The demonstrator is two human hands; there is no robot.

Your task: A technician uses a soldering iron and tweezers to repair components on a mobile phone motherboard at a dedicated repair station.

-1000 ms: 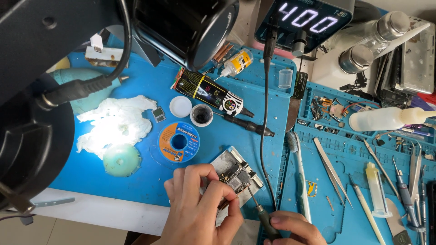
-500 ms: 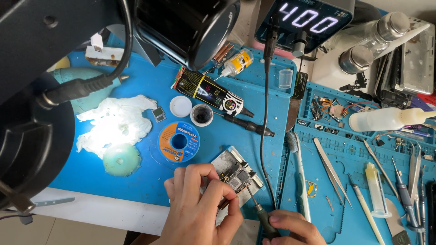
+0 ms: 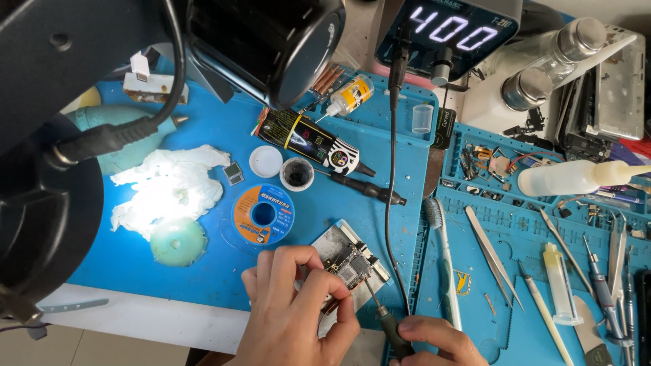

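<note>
Now, circuit board (image 3: 349,264) btwn hands, left hand (image 3: 291,305) pinching, right hand (image 3: 434,339) w/ soldering iron (image 3: 383,318)

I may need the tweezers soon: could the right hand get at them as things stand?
Probably yes, once it sets down the iron it holds: the tweezers lie uncovered on the mat just right of the right hand, with only a toothbrush between.

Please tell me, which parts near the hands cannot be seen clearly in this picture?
- Circuit board, head view: left part hidden under left hand.
- Right hand: cut off by bottom edge.
- Soldering iron tip contact: too small to tell.
</note>
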